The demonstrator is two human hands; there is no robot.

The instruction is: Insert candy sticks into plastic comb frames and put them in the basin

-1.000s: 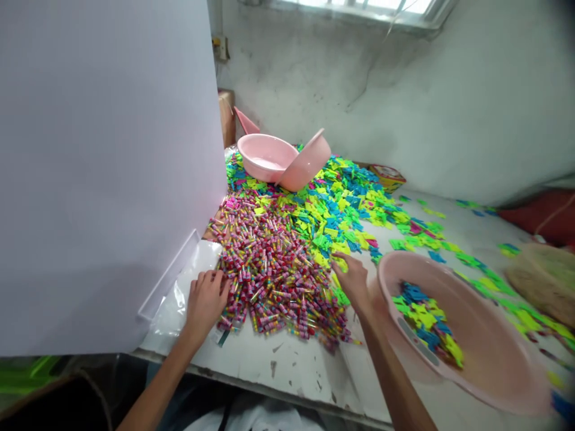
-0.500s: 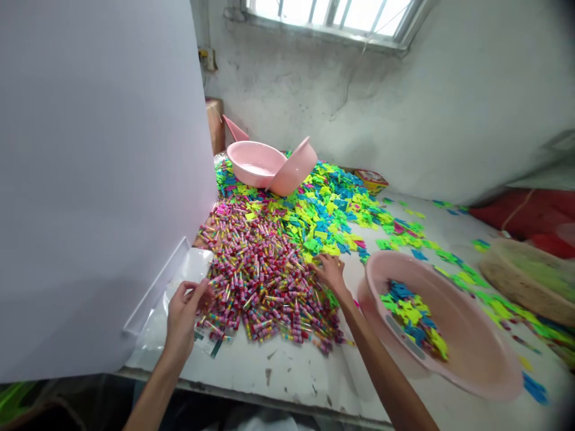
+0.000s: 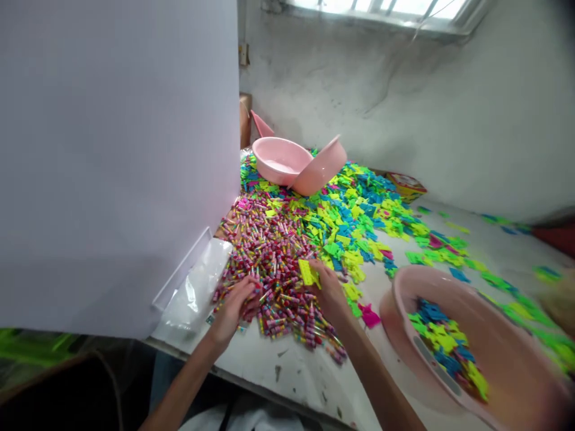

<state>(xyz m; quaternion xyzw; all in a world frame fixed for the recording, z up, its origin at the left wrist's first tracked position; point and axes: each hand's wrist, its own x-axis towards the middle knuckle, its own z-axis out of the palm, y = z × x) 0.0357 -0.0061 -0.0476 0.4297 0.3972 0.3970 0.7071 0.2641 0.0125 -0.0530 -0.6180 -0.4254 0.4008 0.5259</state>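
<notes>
A heap of small pink sticks (image 3: 287, 293) with coloured ends, like little crayons or tubes, lies on the white table. My left hand (image 3: 231, 308) is at the heap's near left side, its fingers curled closed around small pink sticks; how many is hidden. Over the heap's right side, my right hand (image 3: 331, 292) pinches a flat yellow plastic piece (image 3: 308, 273) between thumb and fingers. Behind and to the right spreads a pile of similar yellow, green and blue plastic pieces (image 3: 345, 221).
A large pink basin (image 3: 404, 335) at the right holds several coloured pieces. Two smaller pink basins (image 3: 281, 157) rest tilted together on the far pile. A tall white panel (image 3: 121, 167) blocks the left. Beside it lies a clear plastic bag (image 3: 197, 287). A pink piece (image 3: 369, 316) lies near the large basin.
My right hand has picked up the yellow piece and brought it over the heap. My left hand has moved right, onto the sticks. The view has turned slightly left.
</notes>
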